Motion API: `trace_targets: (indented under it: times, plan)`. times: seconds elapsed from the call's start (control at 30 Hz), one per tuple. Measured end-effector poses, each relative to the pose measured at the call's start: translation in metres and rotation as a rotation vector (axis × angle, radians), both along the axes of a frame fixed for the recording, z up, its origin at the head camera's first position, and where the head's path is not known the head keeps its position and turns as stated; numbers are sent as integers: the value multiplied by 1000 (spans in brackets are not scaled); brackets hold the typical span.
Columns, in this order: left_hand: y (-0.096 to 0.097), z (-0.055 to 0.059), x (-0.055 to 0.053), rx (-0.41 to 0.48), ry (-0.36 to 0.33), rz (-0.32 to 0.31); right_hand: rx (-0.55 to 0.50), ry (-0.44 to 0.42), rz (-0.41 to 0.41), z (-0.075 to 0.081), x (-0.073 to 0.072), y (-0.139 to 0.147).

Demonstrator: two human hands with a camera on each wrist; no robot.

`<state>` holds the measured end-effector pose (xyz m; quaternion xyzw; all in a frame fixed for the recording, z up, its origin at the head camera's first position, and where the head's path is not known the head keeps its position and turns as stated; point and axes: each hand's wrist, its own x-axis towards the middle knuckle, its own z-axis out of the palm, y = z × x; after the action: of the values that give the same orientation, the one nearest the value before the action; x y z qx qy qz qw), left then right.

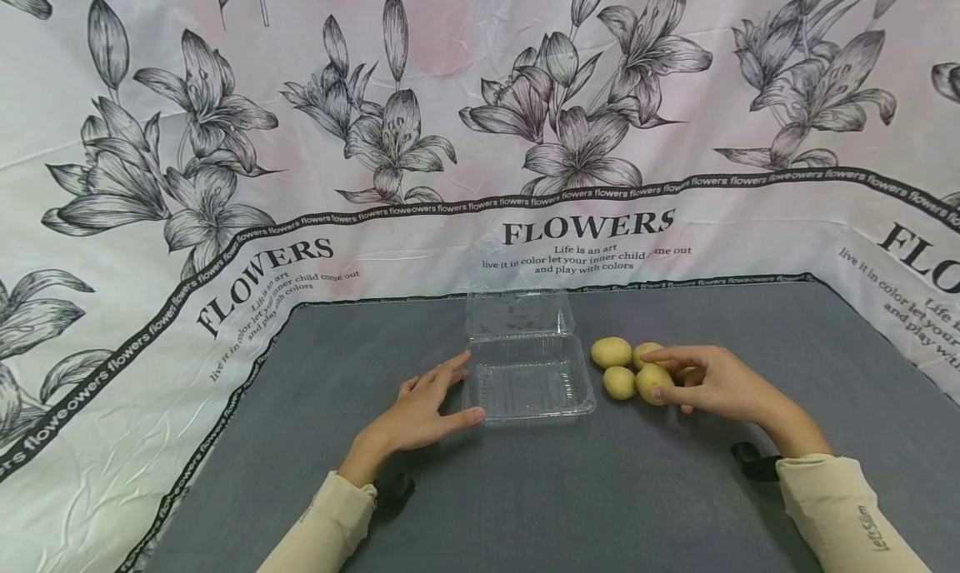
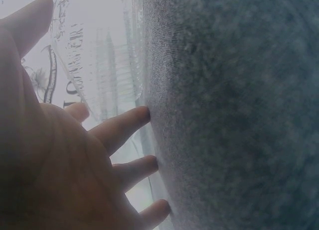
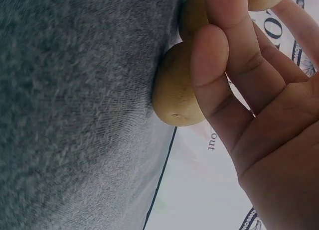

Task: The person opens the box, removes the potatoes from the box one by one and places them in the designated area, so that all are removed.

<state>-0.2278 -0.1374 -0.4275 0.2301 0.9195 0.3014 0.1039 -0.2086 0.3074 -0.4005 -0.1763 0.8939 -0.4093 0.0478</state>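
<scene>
A clear plastic clamshell box (image 1: 532,412) sits with its lid (image 1: 519,313) raised back. My left hand (image 1: 420,411) is spread along its left side, the thumb at the near left corner and the fingers along the side wall. In the left wrist view, the fingertips (image 2: 142,114) are down by the table surface. To the right of the box, several small yellow potatoes (image 1: 611,352) lie in a cluster. My right hand (image 1: 720,381) pinches the near right potato (image 1: 651,381) between thumb and fingers. Another potato (image 3: 174,90) lies beside its outer fingers in the right wrist view.
A grey cloth covers the table (image 1: 570,498). Behind it and at both sides hangs a white floral curtain (image 1: 420,248) with printed lettering. Dark wrist straps (image 1: 756,463) show at the cuffs.
</scene>
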Motion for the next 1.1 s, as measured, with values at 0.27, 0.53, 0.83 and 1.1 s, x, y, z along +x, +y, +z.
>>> trace_targets:
  times: [0.27,0.53,0.83,1.1]
  plan:
    - [0,1,0,2,-1,-1,21,5,8,-4,-1,2]
    - [0,0,0,3,0,2,42,10,18,-7,-3,2]
    - [1,2,0,0,0,5,60,-14,27,-8,-4,3]
    - [1,2,0,-1,-3,2,70,-17,27,-8,-3,3]
